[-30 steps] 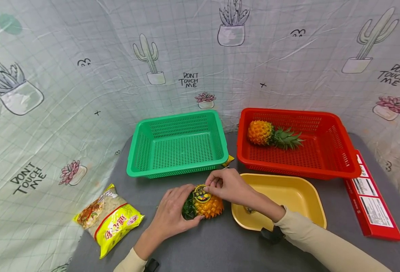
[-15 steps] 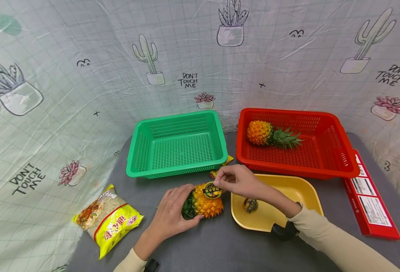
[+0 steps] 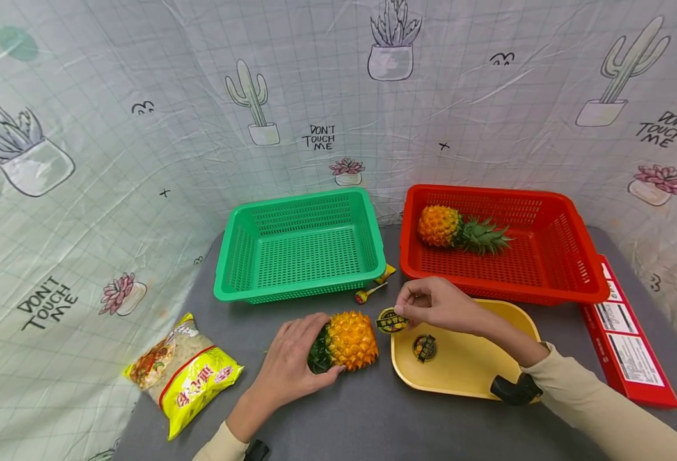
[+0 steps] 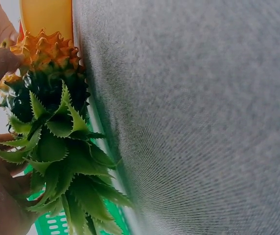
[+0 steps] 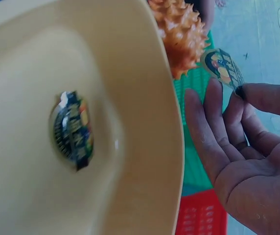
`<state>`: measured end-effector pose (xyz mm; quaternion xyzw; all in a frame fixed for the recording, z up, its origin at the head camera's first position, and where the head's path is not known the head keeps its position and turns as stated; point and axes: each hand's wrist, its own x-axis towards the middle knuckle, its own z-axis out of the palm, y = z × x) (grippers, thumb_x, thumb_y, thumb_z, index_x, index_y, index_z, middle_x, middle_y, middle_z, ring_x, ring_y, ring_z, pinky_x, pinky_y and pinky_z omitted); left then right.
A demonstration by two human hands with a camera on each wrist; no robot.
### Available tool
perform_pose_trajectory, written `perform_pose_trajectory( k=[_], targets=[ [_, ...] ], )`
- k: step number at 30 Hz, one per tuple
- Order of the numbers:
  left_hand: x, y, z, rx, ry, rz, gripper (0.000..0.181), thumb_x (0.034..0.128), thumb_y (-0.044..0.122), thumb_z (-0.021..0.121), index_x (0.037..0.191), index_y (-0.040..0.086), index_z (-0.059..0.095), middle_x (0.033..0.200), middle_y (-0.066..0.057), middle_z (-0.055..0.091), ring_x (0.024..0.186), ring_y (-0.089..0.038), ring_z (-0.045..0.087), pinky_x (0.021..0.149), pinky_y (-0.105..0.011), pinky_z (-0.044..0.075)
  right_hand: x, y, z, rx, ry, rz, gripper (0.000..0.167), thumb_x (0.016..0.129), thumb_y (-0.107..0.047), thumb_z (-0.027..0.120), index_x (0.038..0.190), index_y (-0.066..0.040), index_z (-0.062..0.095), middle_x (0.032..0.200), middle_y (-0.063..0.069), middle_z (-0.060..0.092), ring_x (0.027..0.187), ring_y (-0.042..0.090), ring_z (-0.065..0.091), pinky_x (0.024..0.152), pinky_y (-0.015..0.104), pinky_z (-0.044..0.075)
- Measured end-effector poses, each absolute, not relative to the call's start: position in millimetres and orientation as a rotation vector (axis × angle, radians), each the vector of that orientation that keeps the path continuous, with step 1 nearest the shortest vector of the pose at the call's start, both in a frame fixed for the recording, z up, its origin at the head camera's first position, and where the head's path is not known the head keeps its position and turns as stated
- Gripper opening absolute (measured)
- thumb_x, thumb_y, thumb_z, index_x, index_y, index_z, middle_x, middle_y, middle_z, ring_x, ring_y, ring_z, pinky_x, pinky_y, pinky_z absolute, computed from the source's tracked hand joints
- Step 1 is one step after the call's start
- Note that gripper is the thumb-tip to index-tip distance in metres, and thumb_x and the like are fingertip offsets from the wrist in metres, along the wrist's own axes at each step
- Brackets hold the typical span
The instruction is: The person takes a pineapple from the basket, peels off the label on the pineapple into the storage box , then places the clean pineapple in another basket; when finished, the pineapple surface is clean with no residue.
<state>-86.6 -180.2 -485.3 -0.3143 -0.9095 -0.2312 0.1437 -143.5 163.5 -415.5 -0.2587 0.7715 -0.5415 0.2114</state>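
Note:
On the grey table lies a pineapple (image 3: 352, 339), its leafy crown toward the left. My left hand (image 3: 292, 355) grips it around the crown end; in the left wrist view the thumb presses the orange body and the green leaves (image 4: 71, 161) hang below. Between thumb and finger, my right hand (image 3: 442, 306) pinches a round black-and-gold sticker (image 3: 391, 321) by its edge, over the near-left rim of a yellow tray (image 3: 459, 378). Another such sticker (image 5: 72, 131) lies on the tray's bottom. A second pineapple (image 3: 439, 225) rests inside the red basket (image 3: 500, 291).
A green basket (image 3: 301, 294) stands behind the left hand. Beside its front right corner lie a lollipop (image 3: 367, 294) and a small yellow packet (image 3: 386, 274). A bag with yellow print (image 3: 185, 371) lies at left, a red box (image 3: 632, 339) at right. A printed curtain (image 3: 338, 96) hangs behind.
The sticker has come off the pineapple. My right hand has carried it rightward to the tray's edge, while the left hand has stayed on the fruit.

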Motion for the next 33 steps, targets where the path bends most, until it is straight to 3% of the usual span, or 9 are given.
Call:
perform_pose_trajectory(
  k=[7, 16, 22, 33],
  targets=[
    [-86, -180, -486, -0.907, -2.627, -0.669, 0.081, 0.0822, 0.054, 0.084, 0.146, 0.011, 0.06, 0.143, -0.006, 0.061, 0.123, -0.026, 0.06, 0.103, -0.051, 0.046, -139, 182, -423, -0.667, 2.089, -1.499, 0.014, 0.104, -0.011, 0.069, 0.102, 0.003, 0.07, 0.091, 0.018, 0.068, 0.083, 0.046, 0.073, 0.079, 0.052, 0.061],
    [-88, -180, -487, -0.924, -2.588, -0.668, 0.082, 0.0804, 0.053, 0.086, 0.145, 0.009, 0.06, 0.142, -0.007, 0.061, 0.121, -0.027, 0.061, 0.101, -0.053, 0.047, -139, 200, -430, -0.624, 2.081, -1.438, 0.009, 0.102, -0.002, 0.063, 0.105, 0.005, 0.068, 0.095, 0.017, 0.071, 0.084, 0.04, 0.073, 0.08, 0.049, 0.061],
    [-87, -180, -486, -0.906, -2.607, -0.663, 0.082, 0.0811, 0.054, 0.085, 0.146, 0.01, 0.06, 0.143, -0.007, 0.061, 0.122, -0.027, 0.061, 0.102, -0.052, 0.047, -140, 210, -434, -0.635, 2.083, -1.399, 0.009, 0.1, 0.0, 0.061, 0.104, 0.004, 0.067, 0.095, 0.017, 0.07, 0.084, 0.045, 0.071, 0.08, 0.049, 0.061],
    [-85, -180, -486, -0.904, -2.613, -0.657, 0.083, 0.0806, 0.054, 0.085, 0.147, 0.01, 0.06, 0.143, -0.008, 0.061, 0.123, -0.027, 0.061, 0.102, -0.053, 0.047, -135, 225, -444, -0.68, 2.102, -1.322, 0.006, 0.101, -0.005, 0.069, 0.099, 0.001, 0.071, 0.086, 0.012, 0.069, 0.077, 0.04, 0.071, 0.073, 0.044, 0.061]
  ],
)
